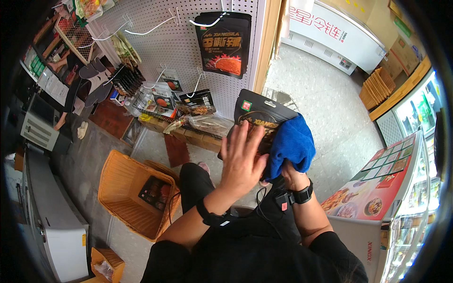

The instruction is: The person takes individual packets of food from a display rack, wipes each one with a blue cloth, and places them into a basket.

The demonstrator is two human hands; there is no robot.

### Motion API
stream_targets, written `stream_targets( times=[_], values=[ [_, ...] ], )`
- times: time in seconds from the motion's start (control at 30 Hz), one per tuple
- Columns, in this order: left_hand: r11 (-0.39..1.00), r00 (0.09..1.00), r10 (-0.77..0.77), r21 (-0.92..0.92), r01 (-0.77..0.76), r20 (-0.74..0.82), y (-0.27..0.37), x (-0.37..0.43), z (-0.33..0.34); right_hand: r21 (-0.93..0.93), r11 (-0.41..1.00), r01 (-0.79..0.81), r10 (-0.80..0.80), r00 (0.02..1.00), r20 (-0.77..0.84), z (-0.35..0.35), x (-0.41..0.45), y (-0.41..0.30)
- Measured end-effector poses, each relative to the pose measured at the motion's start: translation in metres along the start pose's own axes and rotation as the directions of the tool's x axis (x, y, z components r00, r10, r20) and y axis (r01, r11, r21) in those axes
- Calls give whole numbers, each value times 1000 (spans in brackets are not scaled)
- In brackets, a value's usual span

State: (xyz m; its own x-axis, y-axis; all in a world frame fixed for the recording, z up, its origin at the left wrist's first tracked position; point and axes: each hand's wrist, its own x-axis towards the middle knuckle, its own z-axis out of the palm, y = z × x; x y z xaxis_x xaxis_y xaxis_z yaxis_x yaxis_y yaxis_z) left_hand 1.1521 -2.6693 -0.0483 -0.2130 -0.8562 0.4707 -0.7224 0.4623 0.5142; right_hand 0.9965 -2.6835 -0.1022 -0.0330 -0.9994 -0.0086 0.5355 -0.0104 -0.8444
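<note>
A black food pouch (263, 106) with a round hang hole and printed writing is held up before me, tilted. My left hand (240, 161) lies in front of it, back towards me, fingers slightly apart over the printed face. Whether its palm presses on the pouch is hidden. Bunched in my right hand (294, 175) is a blue cloth (293, 145), which covers the pouch's right edge. Most of my right fingers are hidden under the cloth. Both wrists wear black straps.
White pegboard (159, 42) ahead carries hooks and similar hanging pouches (223, 46). Below it, a wire basket (155, 111) holds packets. A wicker basket (120, 191) with a dark packet (155, 192) stands left of my legs. Freezers (357, 237) stand right; another person's legs (69, 95) show far left.
</note>
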Motion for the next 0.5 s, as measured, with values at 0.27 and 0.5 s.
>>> stream_targets(
  times=[0.27,0.5],
  values=[
    [476,962,-211,-841,258,175,-60,-16,-3,6,999,-46,45,998,48,-11,8,13],
    [370,890,-310,-820,437,334,-66,-41,-23,109,988,-113,95,984,153,-63,25,36]
  ],
)
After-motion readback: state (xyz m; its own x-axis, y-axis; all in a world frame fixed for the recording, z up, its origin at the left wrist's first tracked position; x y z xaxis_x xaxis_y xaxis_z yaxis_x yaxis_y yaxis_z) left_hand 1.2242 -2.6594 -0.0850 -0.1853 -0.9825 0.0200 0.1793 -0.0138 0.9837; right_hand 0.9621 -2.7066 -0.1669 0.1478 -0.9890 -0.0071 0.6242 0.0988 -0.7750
